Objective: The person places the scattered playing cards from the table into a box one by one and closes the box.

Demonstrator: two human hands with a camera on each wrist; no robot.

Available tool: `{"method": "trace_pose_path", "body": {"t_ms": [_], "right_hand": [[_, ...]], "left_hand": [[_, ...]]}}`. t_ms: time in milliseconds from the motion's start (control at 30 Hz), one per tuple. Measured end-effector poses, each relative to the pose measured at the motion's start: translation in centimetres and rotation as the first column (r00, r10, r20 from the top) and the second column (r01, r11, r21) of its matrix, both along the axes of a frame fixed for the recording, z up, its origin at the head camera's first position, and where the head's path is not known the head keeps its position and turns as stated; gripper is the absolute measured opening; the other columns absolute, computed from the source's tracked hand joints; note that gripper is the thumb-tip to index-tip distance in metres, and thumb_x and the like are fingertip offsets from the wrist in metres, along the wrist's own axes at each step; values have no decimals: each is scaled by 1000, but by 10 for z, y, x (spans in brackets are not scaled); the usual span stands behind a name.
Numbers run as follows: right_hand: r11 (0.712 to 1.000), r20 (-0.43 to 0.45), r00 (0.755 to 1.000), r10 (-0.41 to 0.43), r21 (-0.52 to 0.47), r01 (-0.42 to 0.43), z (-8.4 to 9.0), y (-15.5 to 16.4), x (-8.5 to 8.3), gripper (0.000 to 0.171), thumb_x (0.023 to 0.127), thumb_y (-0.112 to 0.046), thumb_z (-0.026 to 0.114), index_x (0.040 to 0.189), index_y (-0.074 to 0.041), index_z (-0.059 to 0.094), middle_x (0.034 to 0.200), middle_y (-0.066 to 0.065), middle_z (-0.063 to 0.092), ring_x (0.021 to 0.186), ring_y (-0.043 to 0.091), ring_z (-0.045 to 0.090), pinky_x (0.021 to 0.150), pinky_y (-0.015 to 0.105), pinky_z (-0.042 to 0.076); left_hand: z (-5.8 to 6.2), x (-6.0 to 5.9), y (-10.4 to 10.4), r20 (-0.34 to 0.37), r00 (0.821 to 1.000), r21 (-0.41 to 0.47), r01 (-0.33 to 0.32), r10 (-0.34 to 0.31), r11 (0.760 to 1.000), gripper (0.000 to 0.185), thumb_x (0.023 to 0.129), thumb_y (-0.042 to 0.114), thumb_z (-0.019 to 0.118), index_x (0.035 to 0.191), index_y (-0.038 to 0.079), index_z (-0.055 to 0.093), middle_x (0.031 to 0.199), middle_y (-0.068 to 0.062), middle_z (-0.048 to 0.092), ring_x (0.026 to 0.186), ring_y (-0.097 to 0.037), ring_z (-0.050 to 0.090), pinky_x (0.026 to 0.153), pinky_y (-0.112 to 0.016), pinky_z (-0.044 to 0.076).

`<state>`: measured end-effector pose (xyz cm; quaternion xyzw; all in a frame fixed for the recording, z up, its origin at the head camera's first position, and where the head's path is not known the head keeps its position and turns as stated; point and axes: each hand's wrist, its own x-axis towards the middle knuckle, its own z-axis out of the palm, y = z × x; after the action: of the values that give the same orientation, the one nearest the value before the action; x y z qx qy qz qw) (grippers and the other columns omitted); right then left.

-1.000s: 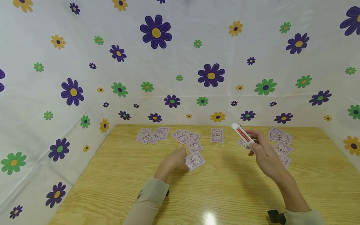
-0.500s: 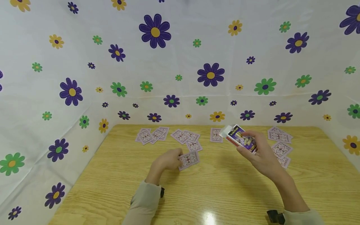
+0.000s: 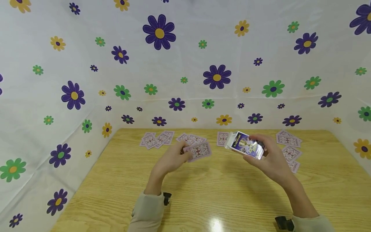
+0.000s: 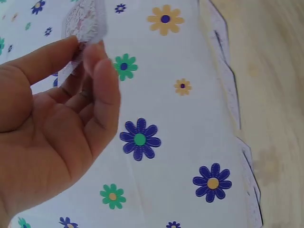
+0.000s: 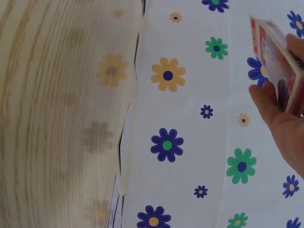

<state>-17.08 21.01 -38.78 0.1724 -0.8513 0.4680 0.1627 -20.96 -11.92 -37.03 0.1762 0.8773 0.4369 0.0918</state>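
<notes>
My left hand [image 3: 170, 160] pinches a playing card [image 3: 200, 151] between thumb and fingers, its patterned pink back facing up, raised over the table. In the left wrist view the card [image 4: 85, 23] stands out past the fingertips. My right hand [image 3: 271, 158] grips a purple playing-card box [image 3: 247, 145] by its sides, with its white end flap [image 3: 230, 140] turned toward the left hand. In the right wrist view the box [image 5: 280, 61] shows a red edge, and the thumb and fingers lie along its sides.
Face-down cards lie along the back of the wooden table [image 3: 208, 193]: overlapping ones at the left [image 3: 157, 139], a group [image 3: 186, 139] behind the left hand, a single card [image 3: 222, 138] behind the box, and more cards [image 3: 290, 153] at the right. A flowered cloth [image 3: 188, 58] hangs behind.
My left hand has picked up the nearest card from the table and lifted it up and back. My right hand has turned the box so its purple face shows, flap toward the left.
</notes>
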Motion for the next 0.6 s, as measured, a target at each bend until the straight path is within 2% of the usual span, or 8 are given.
{"method": "trace_pose_path", "body": {"t_ms": [133,333,467,600], "right_hand": [[1000,-65,998,-17,-3,17,-1,-1,-1,60,81,-7,81,135,-5,56,131,14,54,101,12,48,77,16,46],[998,-137,990,-39,39,45,-1,-3,-2,55,81,-9,81,132,-6,61,129,14,62,106,14,41,79,30,35],[996,-122,992,-18,83,28,-2,-3,-2,53,87,-11,76,136,-3,57,127,16,61,100,15,44,76,28,40],[993,-55,998,19,121,-12,-2,-4,-2,61,89,-13,75,141,1,47,128,17,55,99,19,51,75,23,51]], "left_hand": [[10,4,1,-56,998,79,-13,17,997,9,100,13,57,95,7,55,75,-6,53,63,-16,45,56,-25,38],[20,7,3,-89,993,204,-57,77,977,9,100,12,59,104,5,60,82,-8,58,67,-18,49,60,-25,43],[22,8,4,-96,990,227,-77,101,971,10,99,11,60,106,3,61,82,-10,59,67,-17,50,60,-24,44],[23,8,4,-97,990,233,-77,102,970,10,99,10,60,105,2,61,82,-10,59,66,-17,49,59,-23,44]]}}
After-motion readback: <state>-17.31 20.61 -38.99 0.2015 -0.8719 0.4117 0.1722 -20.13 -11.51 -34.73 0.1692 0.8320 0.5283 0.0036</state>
